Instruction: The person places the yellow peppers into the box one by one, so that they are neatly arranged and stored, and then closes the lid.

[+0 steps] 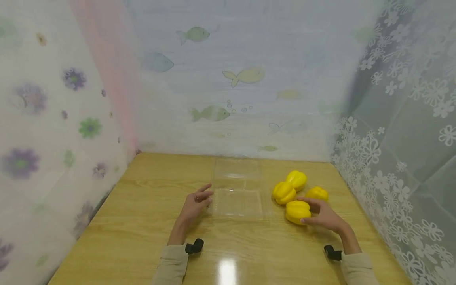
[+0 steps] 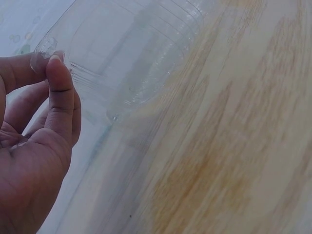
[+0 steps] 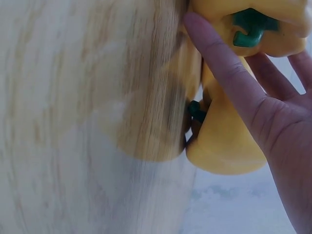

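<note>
A clear plastic clamshell container (image 1: 238, 204) lies opened out on the table, its lid half toward the back wall. My left hand (image 1: 193, 205) is at its left side; in the left wrist view, thumb and forefinger pinch the rim of the container (image 2: 131, 53). My right hand (image 1: 325, 215) grips a yellow bell pepper (image 1: 297, 211), thumb at the near side and fingers over the far side. That pepper (image 3: 290, 12) shows its green stem in the right wrist view. Behind it, two more yellow peppers (image 1: 296, 180) lean together, and another (image 1: 318, 193) sits beyond my right fingers.
The wood-grain table (image 1: 142, 225) ends at a fish-print sheet (image 1: 199, 134) at the back. Flowered sheets (image 1: 53, 130) hang along the left and right sides. Black wrist cameras (image 1: 194, 246) stick out from both cuffs.
</note>
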{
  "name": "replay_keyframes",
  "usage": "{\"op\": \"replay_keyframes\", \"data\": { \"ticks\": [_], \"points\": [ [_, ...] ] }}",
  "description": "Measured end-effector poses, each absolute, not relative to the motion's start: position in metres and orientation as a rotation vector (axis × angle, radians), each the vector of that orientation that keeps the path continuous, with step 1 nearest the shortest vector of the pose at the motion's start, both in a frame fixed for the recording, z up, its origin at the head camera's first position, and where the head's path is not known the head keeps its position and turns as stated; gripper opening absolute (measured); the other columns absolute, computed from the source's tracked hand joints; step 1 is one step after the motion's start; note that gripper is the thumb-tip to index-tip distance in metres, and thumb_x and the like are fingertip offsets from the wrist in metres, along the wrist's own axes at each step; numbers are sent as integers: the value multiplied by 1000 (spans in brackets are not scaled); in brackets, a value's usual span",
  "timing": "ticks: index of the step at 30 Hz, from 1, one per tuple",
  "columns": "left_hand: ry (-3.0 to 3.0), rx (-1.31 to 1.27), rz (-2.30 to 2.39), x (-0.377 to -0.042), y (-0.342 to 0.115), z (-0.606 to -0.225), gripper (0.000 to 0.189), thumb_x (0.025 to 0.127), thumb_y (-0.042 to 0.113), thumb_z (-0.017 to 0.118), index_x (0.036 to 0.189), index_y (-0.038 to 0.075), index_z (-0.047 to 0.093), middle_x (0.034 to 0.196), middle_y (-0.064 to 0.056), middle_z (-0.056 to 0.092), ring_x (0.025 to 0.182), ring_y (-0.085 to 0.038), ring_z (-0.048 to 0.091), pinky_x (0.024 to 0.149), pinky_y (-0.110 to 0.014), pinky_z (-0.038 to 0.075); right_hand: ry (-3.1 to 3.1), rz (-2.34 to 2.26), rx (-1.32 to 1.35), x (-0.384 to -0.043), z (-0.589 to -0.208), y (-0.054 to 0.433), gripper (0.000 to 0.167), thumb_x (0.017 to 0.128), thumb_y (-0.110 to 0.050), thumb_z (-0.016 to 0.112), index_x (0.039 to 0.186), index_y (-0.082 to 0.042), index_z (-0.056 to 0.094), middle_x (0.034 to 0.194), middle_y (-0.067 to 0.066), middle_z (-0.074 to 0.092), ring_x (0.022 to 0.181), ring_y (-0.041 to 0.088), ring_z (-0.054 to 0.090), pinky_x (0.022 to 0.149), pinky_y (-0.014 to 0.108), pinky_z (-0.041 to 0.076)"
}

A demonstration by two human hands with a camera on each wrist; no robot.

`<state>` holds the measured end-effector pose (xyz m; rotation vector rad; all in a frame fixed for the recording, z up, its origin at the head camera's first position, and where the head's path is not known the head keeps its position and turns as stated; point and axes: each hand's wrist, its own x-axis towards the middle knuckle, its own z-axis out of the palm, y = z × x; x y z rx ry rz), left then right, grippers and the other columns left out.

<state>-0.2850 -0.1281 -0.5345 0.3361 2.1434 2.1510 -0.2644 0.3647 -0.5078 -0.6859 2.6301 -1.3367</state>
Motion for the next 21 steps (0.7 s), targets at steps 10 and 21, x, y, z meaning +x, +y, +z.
{"op": "replay_keyframes", "data": {
  "ticks": [10, 21],
  "points": [
    [2145, 326, 2157, -286, -128, -537, 36, 100, 1, 61, 134, -11, 60, 162, -7, 39, 139, -36, 47, 90, -18, 50, 2612, -1362, -675, -261, -505, 363, 70, 88, -17, 81, 149, -3, 50, 145, 18, 57, 119, -1, 57, 95, 23, 48],
    [2166, 354, 2163, -285, -127, -535, 35, 99, -1, 61, 132, -13, 60, 161, -10, 40, 135, -39, 50, 87, -17, 49, 2589, -1414, -670, -261, -506, 364, 70, 89, -13, 79, 150, 0, 48, 145, 21, 56, 118, -1, 58, 94, 23, 50]
  ]
}}
